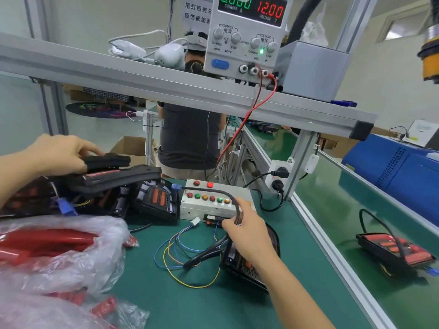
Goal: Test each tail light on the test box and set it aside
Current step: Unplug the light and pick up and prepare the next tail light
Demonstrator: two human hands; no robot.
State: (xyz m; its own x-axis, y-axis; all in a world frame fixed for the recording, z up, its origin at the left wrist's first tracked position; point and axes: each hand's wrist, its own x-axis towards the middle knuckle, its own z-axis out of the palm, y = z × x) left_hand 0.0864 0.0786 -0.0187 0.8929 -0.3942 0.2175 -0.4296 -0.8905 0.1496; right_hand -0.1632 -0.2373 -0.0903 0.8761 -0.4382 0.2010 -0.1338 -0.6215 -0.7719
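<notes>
The grey test box (190,207), with a row of coloured buttons, stands mid-table. My right hand (249,233) grips a black cable (228,194) right in front of the box. Beneath that wrist a black tail light (240,262) lies on the green mat. My left hand (59,154) holds a black tail light (111,161) above a pile of tail lights (114,181) at the left. Another tail light (156,200) with orange lenses leans against the box's left side.
A power supply (247,34) reading 12.00 V sits on the overhead shelf, red leads running down. Plastic bags of red lenses (54,252) fill the lower left. Loose coloured wires (180,255) lie on the mat. One tail light (394,252) rests on the conveyor at right. A person stands behind.
</notes>
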